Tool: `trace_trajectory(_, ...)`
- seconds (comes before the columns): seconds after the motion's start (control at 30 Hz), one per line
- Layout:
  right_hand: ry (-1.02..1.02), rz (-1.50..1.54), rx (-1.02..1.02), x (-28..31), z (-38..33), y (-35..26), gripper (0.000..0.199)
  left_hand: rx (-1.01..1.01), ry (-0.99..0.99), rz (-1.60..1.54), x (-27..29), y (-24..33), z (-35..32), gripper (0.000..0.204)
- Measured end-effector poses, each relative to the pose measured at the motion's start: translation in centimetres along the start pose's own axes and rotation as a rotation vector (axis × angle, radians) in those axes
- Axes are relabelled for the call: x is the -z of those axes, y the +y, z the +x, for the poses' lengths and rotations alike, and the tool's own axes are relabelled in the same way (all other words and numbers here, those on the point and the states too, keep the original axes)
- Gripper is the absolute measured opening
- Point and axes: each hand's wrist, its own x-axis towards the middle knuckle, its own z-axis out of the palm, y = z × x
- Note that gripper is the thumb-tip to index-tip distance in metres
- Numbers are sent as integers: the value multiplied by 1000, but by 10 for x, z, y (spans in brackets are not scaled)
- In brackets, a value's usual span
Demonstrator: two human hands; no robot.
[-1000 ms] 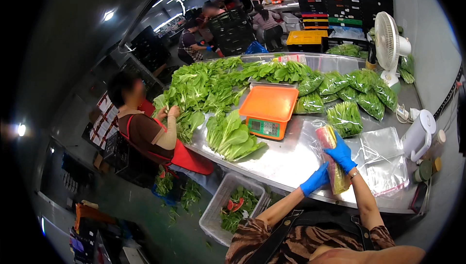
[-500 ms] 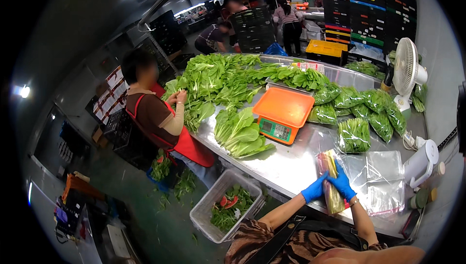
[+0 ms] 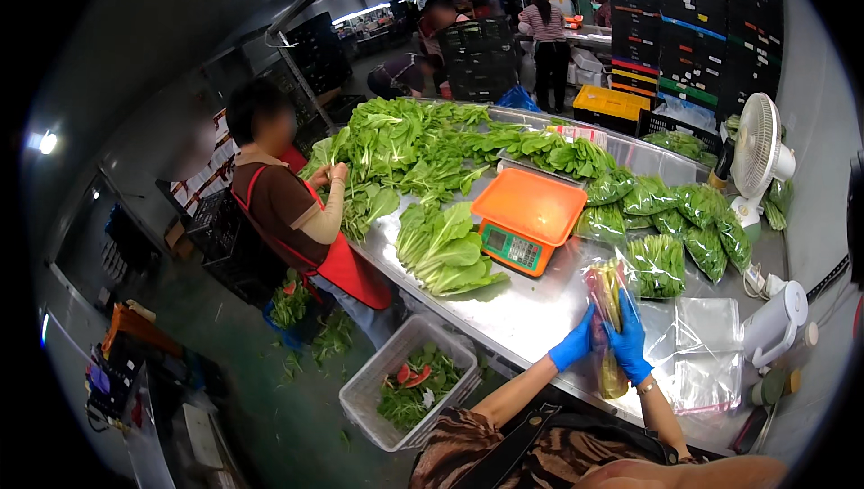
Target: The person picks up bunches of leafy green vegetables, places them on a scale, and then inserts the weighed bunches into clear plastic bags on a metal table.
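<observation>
Between my blue-gloved hands is a clear plastic bag of long pale yellow-green stalks [image 3: 605, 296], with some reddish colour inside. My left hand [image 3: 572, 343] presses against the bag's left side. Along its right side my right hand [image 3: 629, 343] grips it, fingers pointing up the bag. The bag points away from me over the table's front edge. Just right of my right hand lie flat, empty clear bags [image 3: 706, 340] on the metal table [image 3: 531, 318]. Beyond the held bag rests a filled bag of green stems [image 3: 657, 266].
An orange scale [image 3: 528, 207] stands ahead-left, beside loose leafy greens [image 3: 441, 251]. Several packed bags [image 3: 697, 206], a fan [image 3: 758, 143] and a white kettle [image 3: 776, 323] line the right. A grey crate [image 3: 360, 394] holds scraps below. A co-worker in a red apron [image 3: 351, 273] handles greens at left.
My left hand has slid from across the bag's middle to its left side. The bag is now more upright in the picture. My view has shifted slightly.
</observation>
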Motion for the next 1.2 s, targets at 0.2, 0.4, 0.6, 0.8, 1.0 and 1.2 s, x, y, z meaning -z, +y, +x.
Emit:
trace_trajectory(0.2, 108, -153, 133, 12, 7, 1, 59, -148, 94, 15, 14, -9, 47, 44)
trace_trajectory(0.4, 118, -162, -10, -2, 28, 51, 64, 304, -184, 72, 0, -29, 5, 54)
trace_trajectory(0.6, 34, -223, -14, -15, 22, 44, 61, 280, -44, 41, -10, -29, 6, 69)
trace_trajectory(0.8, -141, -295, -83, -47, 29, 60, 62, 300, -197, 687, 59, -26, -16, 60)
trace_trajectory(1.0, -5, -488, 82, -41, 11, 76, 55, -744, 225, 1608, -69, 19, -36, 65)
trace_trajectory(1.2, -38, -481, 81, -49, 13, 63, 55, -788, 39, 2246, -52, -3, 24, 41)
